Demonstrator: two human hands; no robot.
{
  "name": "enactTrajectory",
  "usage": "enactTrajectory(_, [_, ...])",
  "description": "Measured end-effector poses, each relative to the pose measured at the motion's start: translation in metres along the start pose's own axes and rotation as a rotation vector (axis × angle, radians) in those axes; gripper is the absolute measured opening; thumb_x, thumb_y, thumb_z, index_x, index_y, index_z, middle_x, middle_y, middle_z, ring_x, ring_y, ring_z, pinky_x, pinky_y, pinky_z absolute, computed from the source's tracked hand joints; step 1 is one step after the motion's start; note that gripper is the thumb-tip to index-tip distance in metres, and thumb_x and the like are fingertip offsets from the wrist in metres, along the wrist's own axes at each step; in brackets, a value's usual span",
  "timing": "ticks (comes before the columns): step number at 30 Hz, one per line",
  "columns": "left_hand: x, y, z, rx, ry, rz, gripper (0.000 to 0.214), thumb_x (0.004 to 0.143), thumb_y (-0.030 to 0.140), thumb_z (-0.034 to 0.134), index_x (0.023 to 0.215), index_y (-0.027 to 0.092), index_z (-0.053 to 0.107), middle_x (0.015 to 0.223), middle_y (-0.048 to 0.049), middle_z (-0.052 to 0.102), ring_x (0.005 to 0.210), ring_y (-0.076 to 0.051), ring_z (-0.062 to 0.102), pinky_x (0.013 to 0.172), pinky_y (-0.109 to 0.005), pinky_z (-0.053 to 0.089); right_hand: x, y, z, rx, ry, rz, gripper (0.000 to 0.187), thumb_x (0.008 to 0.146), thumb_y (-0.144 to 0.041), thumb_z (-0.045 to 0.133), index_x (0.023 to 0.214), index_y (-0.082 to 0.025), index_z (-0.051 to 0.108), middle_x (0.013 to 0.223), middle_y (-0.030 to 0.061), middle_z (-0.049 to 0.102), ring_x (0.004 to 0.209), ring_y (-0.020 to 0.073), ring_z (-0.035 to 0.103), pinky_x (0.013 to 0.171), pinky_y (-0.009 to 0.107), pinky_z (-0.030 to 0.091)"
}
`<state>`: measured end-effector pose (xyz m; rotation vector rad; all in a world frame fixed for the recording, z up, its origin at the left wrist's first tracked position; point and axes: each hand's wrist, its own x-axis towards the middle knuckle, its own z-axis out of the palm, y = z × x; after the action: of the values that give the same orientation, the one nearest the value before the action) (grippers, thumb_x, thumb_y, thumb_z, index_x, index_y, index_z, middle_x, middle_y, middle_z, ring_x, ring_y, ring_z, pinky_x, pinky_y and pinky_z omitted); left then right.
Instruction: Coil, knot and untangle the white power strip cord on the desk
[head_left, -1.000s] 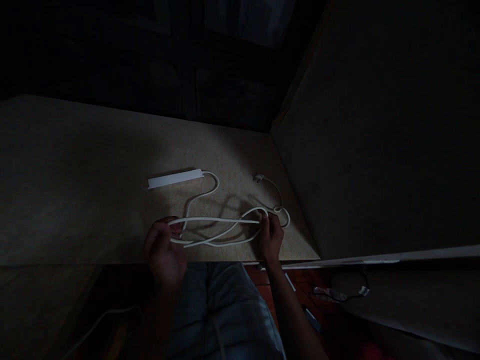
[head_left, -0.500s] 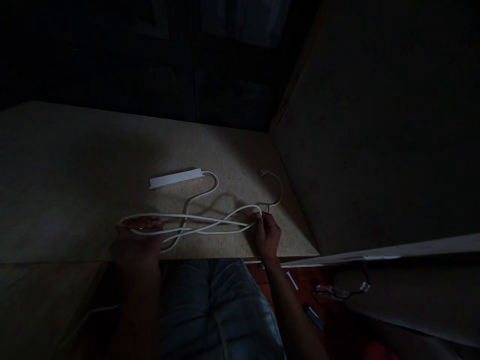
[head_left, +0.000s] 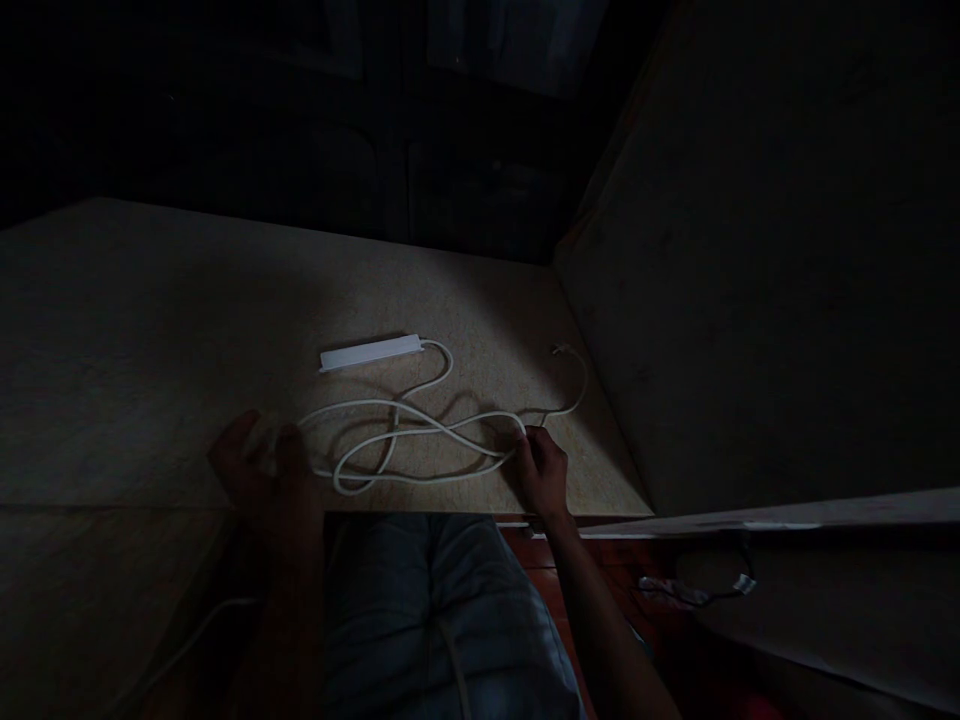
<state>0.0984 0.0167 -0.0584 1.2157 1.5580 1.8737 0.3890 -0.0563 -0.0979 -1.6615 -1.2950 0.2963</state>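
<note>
A white power strip (head_left: 371, 352) lies on the table, and its white cord (head_left: 427, 479) runs from its right end into loose loops near the front edge. My right hand (head_left: 545, 467) pinches the looped cord at its right end. The plug (head_left: 561, 349) rests farther back on the right, joined by a curved length of cord. At the left end of the loops is my left hand (head_left: 274, 480), dim and a little blurred. Its thumb and fingers are spread apart, and the loop's left end is partly hidden behind it.
The pale table (head_left: 225, 300) meets a dark panel (head_left: 750, 300) on the right. My legs (head_left: 420, 610) are under its front edge. A black cable (head_left: 712, 598) with a white tag shows low on the right, near the red floor.
My left hand has let go of the cord, its fingers spreading at the left. The stretched loops have slackened and widened. My right hand keeps its pinch. The view has shifted slightly.
</note>
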Motion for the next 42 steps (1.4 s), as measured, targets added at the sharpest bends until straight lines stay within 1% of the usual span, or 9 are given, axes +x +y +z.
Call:
enactTrajectory(2, [-0.01, 0.029, 0.012, 0.235, -0.104, 0.376, 0.043, 0.081, 0.025, 0.068, 0.122, 0.02, 0.056, 0.131, -0.009, 0.055, 0.125, -0.028, 0.047, 0.108, -0.046, 0.035, 0.0, 0.0, 0.0, -0.007, 0.002, -0.005, 0.03, 0.096, -0.043, 0.047, 0.092, -0.018, 0.064, 0.075, 0.0026, 0.067, 0.065, 0.0158, 0.058, 0.063, 0.026, 0.043])
enactTrajectory(4, [-0.017, 0.051, 0.03, 0.277, -0.497, 0.614, 0.035, 0.086, 0.023, 0.063, 0.121, 0.023, 0.059, 0.122, -0.0066, 0.062, 0.121, -0.025, 0.053, 0.106, -0.042, 0.04, 0.0, 0.0, -0.001, -0.012, -0.008, -0.008, 0.03, 0.096, -0.042, 0.046, 0.091, -0.018, 0.063, 0.075, 0.0024, 0.066, 0.065, 0.0156, 0.058, 0.063, 0.026, 0.043])
enactTrajectory(7, [-0.025, 0.055, 0.062, 0.428, -0.892, 0.757, 0.034, 0.088, 0.021, 0.06, 0.122, 0.023, 0.061, 0.128, -0.0083, 0.062, 0.13, -0.026, 0.047, 0.108, -0.044, 0.038, 0.0, 0.001, -0.001, -0.019, -0.018, -0.015, 0.03, 0.096, -0.042, 0.046, 0.088, -0.018, 0.062, 0.074, 0.0018, 0.064, 0.066, 0.0154, 0.058, 0.063, 0.026, 0.042])
enactTrajectory(13, [-0.038, 0.022, 0.091, 0.63, -1.243, 0.89, 0.022, 0.077, 0.022, 0.075, 0.097, 0.02, 0.069, 0.107, -0.0076, 0.066, 0.107, -0.027, 0.056, 0.091, -0.042, 0.044, 0.001, 0.001, -0.001, 0.014, -0.031, 0.012, 0.028, 0.096, -0.042, 0.048, 0.089, -0.018, 0.062, 0.074, 0.0009, 0.064, 0.066, 0.0149, 0.058, 0.064, 0.026, 0.042])
enactTrajectory(19, [-0.063, 0.013, 0.101, 0.595, -1.262, 0.986, 0.025, 0.09, 0.023, 0.062, 0.114, 0.021, 0.066, 0.103, -0.0072, 0.067, 0.104, -0.024, 0.058, 0.088, -0.038, 0.043, 0.002, 0.001, -0.001, 0.068, -0.057, 0.054, 0.029, 0.096, -0.044, 0.049, 0.089, -0.019, 0.063, 0.076, 0.0005, 0.065, 0.07, 0.0153, 0.059, 0.066, 0.026, 0.044])
enactTrajectory(26, [-0.078, 0.018, 0.111, 0.575, -1.255, 0.92, 0.017, 0.093, 0.024, 0.056, 0.101, 0.021, 0.07, 0.101, -0.0068, 0.072, 0.095, -0.023, 0.066, 0.079, -0.033, 0.049, 0.004, 0.0, -0.003, 0.101, 0.048, -0.036, 0.023, 0.096, -0.037, 0.05, 0.091, -0.019, 0.065, 0.093, 0.0046, 0.067, 0.089, 0.018, 0.062, 0.082, 0.032, 0.047])
enactTrajectory(30, [-0.077, 0.026, 0.097, 0.642, -1.169, 0.732, 0.022, 0.096, 0.028, 0.05, 0.097, 0.02, 0.07, 0.092, -0.0078, 0.073, 0.076, -0.02, 0.069, 0.066, -0.03, 0.049, 0.005, 0.002, -0.004, 0.111, 0.169, -0.095, 0.02, 0.093, -0.035, 0.055, 0.089, -0.02, 0.067, 0.12, 0.0096, 0.061, 0.114, 0.0226, 0.056, 0.098, 0.04, 0.043])
enactTrajectory(36, [-0.073, 0.031, 0.073, 0.352, -0.957, 0.432, 0.02, 0.094, 0.029, 0.051, 0.096, 0.021, 0.069, 0.089, -0.0065, 0.075, 0.078, -0.018, 0.07, 0.07, -0.026, 0.051, 0.008, 0.011, -0.005, 0.189, 0.322, 0.059, 0.022, 0.088, -0.039, 0.06, 0.09, -0.019, 0.071, 0.118, 0.0092, 0.063, 0.113, 0.0226, 0.057, 0.099, 0.04, 0.042])
enactTrajectory(42, [-0.042, 0.047, 0.048, -0.072, -0.622, -0.218, 0.018, 0.083, 0.037, 0.062, 0.081, 0.019, 0.063, 0.047, 0.0059, 0.052, 0.041, -0.01, 0.048, 0.041, -0.019, 0.036, 0.009, 0.018, -0.003, 0.269, 0.323, 0.301, 0.033, 0.082, -0.047, 0.062, 0.089, -0.016, 0.07, 0.086, 0.0059, 0.069, 0.085, 0.0208, 0.062, 0.077, 0.032, 0.047])
